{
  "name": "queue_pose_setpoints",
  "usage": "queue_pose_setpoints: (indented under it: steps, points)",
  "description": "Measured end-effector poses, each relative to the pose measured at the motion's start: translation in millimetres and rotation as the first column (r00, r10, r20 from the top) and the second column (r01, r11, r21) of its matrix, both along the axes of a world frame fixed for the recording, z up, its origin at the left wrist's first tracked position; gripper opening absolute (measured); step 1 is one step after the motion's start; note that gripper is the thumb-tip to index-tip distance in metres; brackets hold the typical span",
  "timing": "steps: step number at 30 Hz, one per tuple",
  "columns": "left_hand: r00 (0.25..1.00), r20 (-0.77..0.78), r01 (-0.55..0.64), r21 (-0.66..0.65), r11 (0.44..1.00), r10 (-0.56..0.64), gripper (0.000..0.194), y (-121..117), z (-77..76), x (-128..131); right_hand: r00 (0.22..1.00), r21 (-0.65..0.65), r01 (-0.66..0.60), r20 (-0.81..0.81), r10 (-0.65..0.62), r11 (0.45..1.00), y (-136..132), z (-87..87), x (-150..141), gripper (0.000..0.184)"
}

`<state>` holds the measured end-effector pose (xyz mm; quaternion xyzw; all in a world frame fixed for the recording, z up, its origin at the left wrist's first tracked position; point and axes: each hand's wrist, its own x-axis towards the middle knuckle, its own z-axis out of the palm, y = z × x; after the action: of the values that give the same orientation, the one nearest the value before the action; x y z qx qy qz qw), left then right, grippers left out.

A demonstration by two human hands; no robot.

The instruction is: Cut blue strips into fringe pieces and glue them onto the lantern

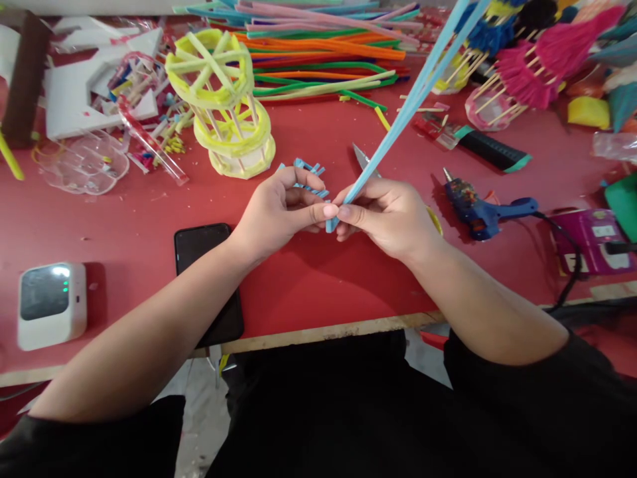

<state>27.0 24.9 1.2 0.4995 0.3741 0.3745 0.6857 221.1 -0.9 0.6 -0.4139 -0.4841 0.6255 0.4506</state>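
Note:
Several long light blue pipe cleaners (405, 113) rise up and to the right in a bundle from my right hand (391, 212), whose thumb and fingers pinch them close to their lower ends. My left hand (283, 209) meets it from the side, thumb and fingertips closed on the lower ends of the same bundle. Short cut light blue pieces (311, 167) lie on the table just behind the left fingers, partly hidden. Under my right hand lie scissors, with a blade (361, 158) and a bit of yellow handle (436, 220) showing.
A yellow pipe-cleaner frame (239, 143) stands behind my left hand. Loose colored pipe cleaners (323, 50) lie along the back. At right are a blue glue gun (482, 209) with cord and a box cutter (490, 149). A phone (204, 242) lies under my left forearm, near a white device (52, 305).

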Motion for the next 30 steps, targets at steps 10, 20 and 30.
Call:
queue_pose_setpoints:
  steps: [10, 20, 30]
  points:
    - [0.984, -0.166, -0.042, 0.166, 0.985, 0.070, 0.026, -4.0, -1.8, -2.9, 0.991, -0.001, 0.016, 0.136, -0.016, 1.000, 2.4, -2.7, 2.1, 0.042]
    - [0.967, -0.245, -0.018, 0.226, 0.974, 0.075, 0.030, -4.8, -2.2, -3.9, 0.972, 0.062, 0.028, 0.231, -0.041, 0.998, -1.1, -5.1, 2.6, 0.040]
    - [0.989, -0.107, 0.104, -0.022, 0.994, -0.106, 0.058, -3.3, -1.2, -3.4, 0.982, -0.035, -0.050, 0.178, 0.055, 0.998, 2.9, 9.0, 8.5, 0.038]
